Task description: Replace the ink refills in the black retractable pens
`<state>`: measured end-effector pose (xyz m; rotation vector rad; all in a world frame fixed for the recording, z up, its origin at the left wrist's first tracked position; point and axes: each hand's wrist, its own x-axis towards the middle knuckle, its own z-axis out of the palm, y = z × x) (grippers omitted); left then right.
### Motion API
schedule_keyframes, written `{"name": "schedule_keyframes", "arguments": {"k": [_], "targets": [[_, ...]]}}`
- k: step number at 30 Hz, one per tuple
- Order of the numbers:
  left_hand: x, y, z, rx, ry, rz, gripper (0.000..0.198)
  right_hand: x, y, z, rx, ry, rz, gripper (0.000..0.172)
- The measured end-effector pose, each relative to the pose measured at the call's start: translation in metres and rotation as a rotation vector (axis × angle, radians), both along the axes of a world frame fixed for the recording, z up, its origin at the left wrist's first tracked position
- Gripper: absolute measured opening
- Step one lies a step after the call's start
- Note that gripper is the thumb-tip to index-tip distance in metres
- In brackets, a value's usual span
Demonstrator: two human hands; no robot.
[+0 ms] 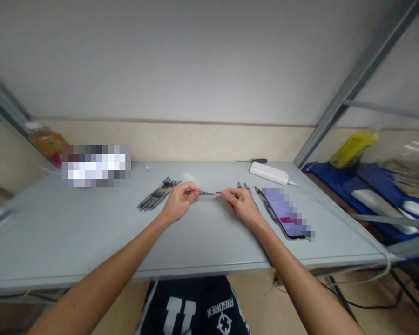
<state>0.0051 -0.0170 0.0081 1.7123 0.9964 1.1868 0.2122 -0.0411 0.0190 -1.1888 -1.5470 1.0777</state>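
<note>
Near the middle of the grey table [202, 242], my left hand [181, 201] pinches a thin dark pen [206, 193]. My right hand [240, 202] is closed at the pen's other end, on a slim part too small to make out clearly. Left of my left hand lies a row of several dark pens [153, 197], side by side and slanted. More dark pens [268, 204] lie behind and beside my right hand, close to a phone [288, 214].
A white power strip [268, 173] with a cable and a screwdriver [260, 160] lie at the back right. At the back left are a blurred-out object [96, 166] and an orange bottle [49, 142]. Metal posts [335, 111] flank the table.
</note>
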Motion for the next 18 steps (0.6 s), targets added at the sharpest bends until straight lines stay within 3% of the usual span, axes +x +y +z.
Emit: {"name": "schedule_keyframes", "arguments": {"k": [6, 13, 18], "targets": [[0.003, -0.001, 0.003, -0.082, -0.079, -0.029, 0.025, -0.002, 0.000, 0.001, -0.032, 0.143, -0.056, 0.037], [0.007, -0.002, 0.001, -0.295, -0.200, -0.187, 0.027, -0.014, 0.005, 0.001, 0.123, 0.314, -0.177, 0.035], [0.009, -0.005, 0.000, -0.311, -0.109, -0.252, 0.030, -0.025, 0.011, 0.000, 0.200, 0.357, -0.253, 0.036]]}}
